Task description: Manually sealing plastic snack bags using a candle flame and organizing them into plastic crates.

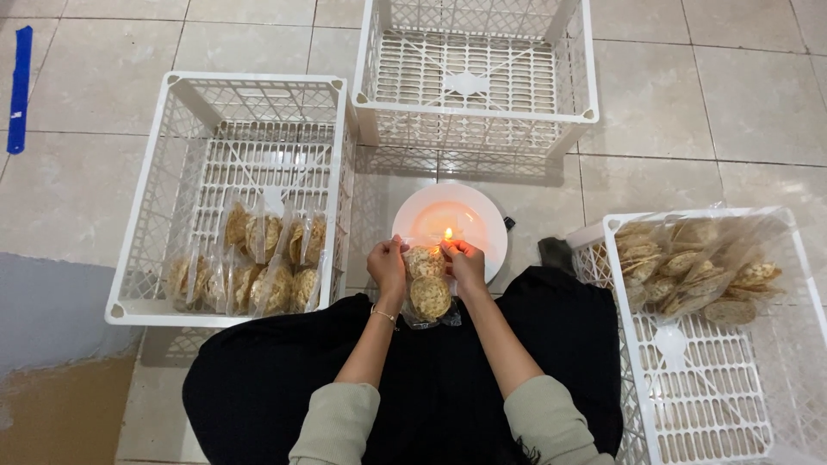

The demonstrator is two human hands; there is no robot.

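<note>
Both hands hold a small clear plastic bag of round brown crackers upright over my lap. My left hand pinches the bag's top left corner, and my right hand pinches the top right. The bag's upper edge sits right beside a small flame burning on a white plate on the floor just beyond my hands. A thin bracelet circles my left wrist.
A white plastic crate on my left holds several sealed cracker bags at its near end. Another white crate on my right holds a large clear bag of loose crackers. A third crate stands beyond the plate. Tiled floor surrounds everything.
</note>
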